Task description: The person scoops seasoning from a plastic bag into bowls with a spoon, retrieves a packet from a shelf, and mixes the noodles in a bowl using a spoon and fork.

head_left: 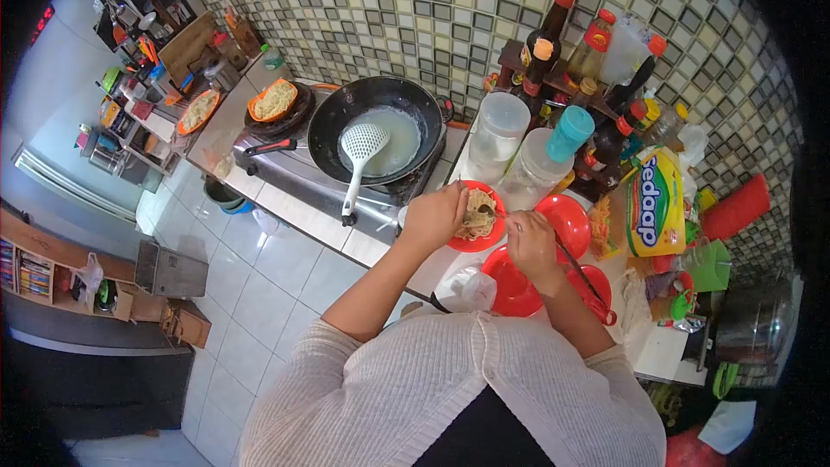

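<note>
I see the wok [330,125] first; the skimmer [365,143] rests in it, handle over the near rim, probably to stay within reach. Right of the wok, toward the wearer, sits a red bowl [469,246] of noodles [475,227]. The left hand [439,213] curls at the bowl's wok side, perhaps steadying it; I can't tell whether it grips anything. The right hand [531,242], farther from the wok, pinches a spoon [487,210] that reaches into the noodles.

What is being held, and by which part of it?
The right hand holds a spoon-like utensil by its handle, over the noodles. Whether the left hand holds anything cannot be told.
</note>
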Available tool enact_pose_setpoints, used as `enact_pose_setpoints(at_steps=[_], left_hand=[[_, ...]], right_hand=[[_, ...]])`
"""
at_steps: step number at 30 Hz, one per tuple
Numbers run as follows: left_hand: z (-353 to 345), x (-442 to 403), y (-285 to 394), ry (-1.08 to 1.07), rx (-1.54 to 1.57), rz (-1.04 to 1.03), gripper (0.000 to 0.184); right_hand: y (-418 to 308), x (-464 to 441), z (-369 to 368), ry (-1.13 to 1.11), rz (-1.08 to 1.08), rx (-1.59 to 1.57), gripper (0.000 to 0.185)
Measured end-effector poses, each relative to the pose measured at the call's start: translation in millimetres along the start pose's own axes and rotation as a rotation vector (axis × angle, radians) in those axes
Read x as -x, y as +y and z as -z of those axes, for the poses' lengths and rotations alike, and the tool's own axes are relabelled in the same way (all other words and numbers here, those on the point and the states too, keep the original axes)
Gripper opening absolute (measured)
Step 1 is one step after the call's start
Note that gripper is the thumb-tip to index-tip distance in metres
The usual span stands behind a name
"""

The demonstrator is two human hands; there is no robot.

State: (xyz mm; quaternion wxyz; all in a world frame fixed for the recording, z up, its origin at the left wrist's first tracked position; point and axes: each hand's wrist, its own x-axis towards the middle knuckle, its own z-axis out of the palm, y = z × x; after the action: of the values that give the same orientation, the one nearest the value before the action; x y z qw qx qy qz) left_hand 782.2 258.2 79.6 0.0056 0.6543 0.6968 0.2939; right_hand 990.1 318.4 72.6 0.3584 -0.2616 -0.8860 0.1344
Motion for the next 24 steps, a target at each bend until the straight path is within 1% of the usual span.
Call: enact_pose_setpoints(at_steps=[2, 4, 5, 7, 8, 10, 11, 13, 14, 16, 17, 19, 20, 22, 24], left_hand=[[2, 1, -3, -0.014, -0.007, -0.008, 0.029], [1, 3, -9, -0.028, -0.045, 0.059, 0.029], [0, 5, -11, -0.032, -0.045, 0.056, 0.029], [-6, 8, -15, -0.009, -0.016, 0.104, 0.029], [-10, 9, -18, -0.006, -0.016, 0.103, 0.029], [-15, 10, -21, 0.027, 0.123, 0.105, 0.029], [-17, 11, -23, 0.029, 0.122, 0.105, 0.029], [-12, 11, -21, 0.051, 0.196, 0.110, 0.029], [-9, 13, -19, 0.053, 0.196, 0.110, 0.029], [11, 14, -7, 0.056, 0.228, 0.142, 0.030], [12, 15, -8, 0.054, 0.227, 0.146, 0.030], [14, 17, -10, -0.017, 0.183, 0.168, 0.030], [16, 18, -10, -0.017, 0.183, 0.169, 0.030], [20, 19, -11, 0.085, 0.237, 0.155, 0.036], [28, 19, -14, 0.077, 0.203, 0.172, 0.035]], right_hand=[[1, 0, 2, -0.008, -0.013, 0.029, 0.007], [11, 6, 0, -0.019, -0.145, 0.047, 0.007], [16, 11, -6, -0.017, -0.150, 0.047, 0.007], [26, 19, -20, 0.042, -0.374, -0.129, 0.010], [29, 21, -25, 0.044, -0.372, -0.128, 0.010], [31, 22, -32, 0.190, -0.469, -0.411, 0.018], [33, 24, -34, 0.191, -0.466, -0.412, 0.018], [37, 26, -33, 0.271, -0.596, -0.584, 0.024], [41, 28, -30, 0.271, -0.594, -0.584, 0.024], [39, 26, -19, 0.331, -0.573, -0.684, 0.026], [36, 26, -16, 0.328, -0.577, -0.685, 0.026], [26, 23, -6, 0.359, -0.495, -0.669, 0.027], [24, 23, -2, 0.358, -0.495, -0.670, 0.027], [24, 22, 8, 0.192, -0.393, -0.409, 0.028], [24, 21, 13, 0.197, -0.370, -0.355, 0.028]])
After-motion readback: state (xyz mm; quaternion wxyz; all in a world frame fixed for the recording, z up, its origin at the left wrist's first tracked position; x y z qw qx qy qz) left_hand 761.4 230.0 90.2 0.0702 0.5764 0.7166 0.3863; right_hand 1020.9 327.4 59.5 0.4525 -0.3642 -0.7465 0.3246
